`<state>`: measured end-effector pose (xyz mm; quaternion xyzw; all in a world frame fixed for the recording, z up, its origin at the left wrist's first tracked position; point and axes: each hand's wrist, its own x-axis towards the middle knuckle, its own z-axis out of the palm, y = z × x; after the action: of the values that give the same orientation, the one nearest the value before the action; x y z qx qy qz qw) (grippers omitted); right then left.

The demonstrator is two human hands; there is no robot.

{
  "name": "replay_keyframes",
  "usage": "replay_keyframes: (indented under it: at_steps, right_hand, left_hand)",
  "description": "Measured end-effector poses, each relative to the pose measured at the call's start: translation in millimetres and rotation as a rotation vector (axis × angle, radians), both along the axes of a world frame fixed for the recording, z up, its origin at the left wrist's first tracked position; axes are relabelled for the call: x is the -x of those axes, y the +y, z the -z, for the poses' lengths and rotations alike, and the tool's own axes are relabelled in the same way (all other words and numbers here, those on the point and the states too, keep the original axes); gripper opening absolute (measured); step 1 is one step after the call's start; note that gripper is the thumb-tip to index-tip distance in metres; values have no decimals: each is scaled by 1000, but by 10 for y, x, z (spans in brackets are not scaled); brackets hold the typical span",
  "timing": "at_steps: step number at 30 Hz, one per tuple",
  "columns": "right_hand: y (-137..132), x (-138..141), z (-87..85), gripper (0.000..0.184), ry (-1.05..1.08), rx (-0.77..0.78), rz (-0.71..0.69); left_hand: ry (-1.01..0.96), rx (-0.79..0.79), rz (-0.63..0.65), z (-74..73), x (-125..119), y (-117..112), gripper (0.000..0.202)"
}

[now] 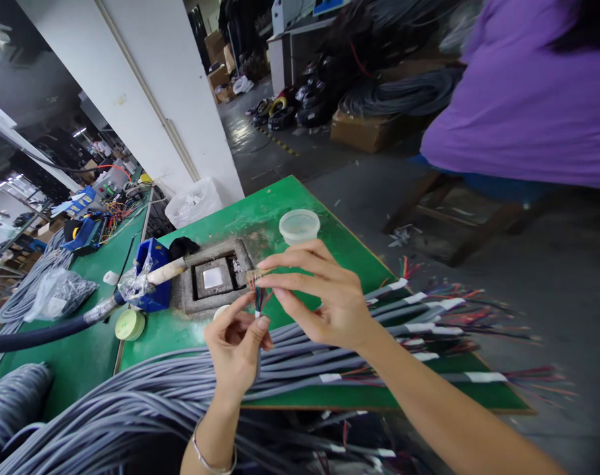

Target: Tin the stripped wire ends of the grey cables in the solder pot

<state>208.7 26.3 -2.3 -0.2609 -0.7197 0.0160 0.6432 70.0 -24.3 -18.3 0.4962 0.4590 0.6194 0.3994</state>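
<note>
My left hand (240, 340) grips the end of a grey cable upright, its thumb and fingers closed just below the bared wires (259, 297). Those thin coloured wires fan upward from the sheath. My right hand (320, 290) reaches in from the right, fingertips touching the tips of the wires; whether a wire is pinched there is hard to make out. Behind the hands sits a square solder pot (212, 278) with a shiny middle. Under my wrists lies a thick bundle of grey cables (181, 369), many ends taped white with coloured wires splayed out.
A clear plastic tub (299, 225) stands at the table's back. Left of the pot are a blue bin (154, 257), a pale extraction hose nozzle (167, 271) and a small green round tin (130, 324). A person in a purple shirt (522, 99) is at the right.
</note>
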Motion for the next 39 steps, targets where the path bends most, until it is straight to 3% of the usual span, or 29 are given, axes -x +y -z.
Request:
replay_keyframes:
  at_steps: [11, 21, 31, 39]
  right_hand:
    - [39, 12, 22, 23, 64, 83, 56]
    - [27, 26, 31, 24, 50, 99, -73]
    - [45, 27, 32, 23, 42, 92, -152]
    - [3, 3, -4, 24, 52, 37, -264]
  left_hand:
    - [5, 10, -9, -33, 11, -8, 28]
    - [26, 28, 3, 19, -17, -7, 31]
    - [-3, 62, 78, -59, -68, -27, 30]
    - [-18, 82, 24, -53, -85, -15, 31]
